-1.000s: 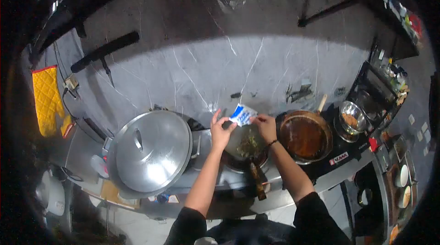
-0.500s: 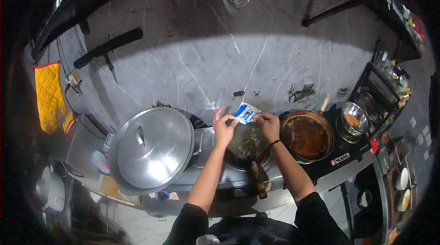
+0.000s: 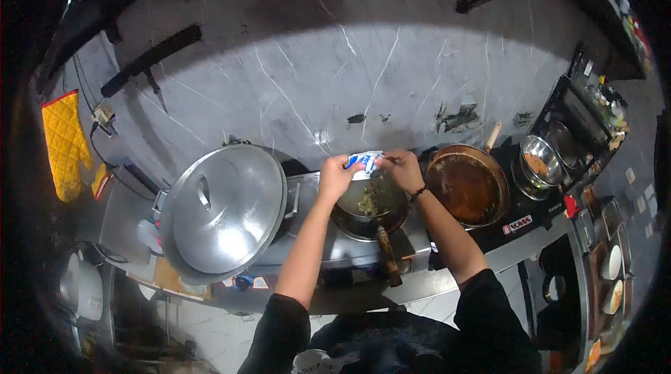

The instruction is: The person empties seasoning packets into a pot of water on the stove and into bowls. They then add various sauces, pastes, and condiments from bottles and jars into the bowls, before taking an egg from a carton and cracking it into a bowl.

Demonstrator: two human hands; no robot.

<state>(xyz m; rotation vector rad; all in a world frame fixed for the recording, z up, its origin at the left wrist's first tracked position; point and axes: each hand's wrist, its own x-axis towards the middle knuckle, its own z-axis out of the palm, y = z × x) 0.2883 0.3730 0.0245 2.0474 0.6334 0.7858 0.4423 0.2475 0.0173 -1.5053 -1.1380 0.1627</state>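
Note:
Between my two hands is a small white and blue packet (image 3: 365, 163), held above the back of a dark pan. My left hand (image 3: 337, 177) pinches its left side. At its right edge, my right hand (image 3: 404, 170) grips with closed fingers. Below them the pan (image 3: 349, 224) sits on the stove, with chopped greenish food (image 3: 370, 199) inside and a worn wooden handle (image 3: 388, 255) pointing toward me. Whether the packet is torn open I cannot tell.
Left of the pan stands a large lidded metal pot (image 3: 224, 210). To the right, a pan of reddish-brown liquid (image 3: 467, 185) sits on a burner, beside stacked metal bowls (image 3: 539, 161). A yellow oven mitt (image 3: 64, 147) hangs at far left.
The packet, upright and facing me before, is now tilted and partly crumpled between my fingers. My left fingers have closed in more. The whole view has shifted slightly.

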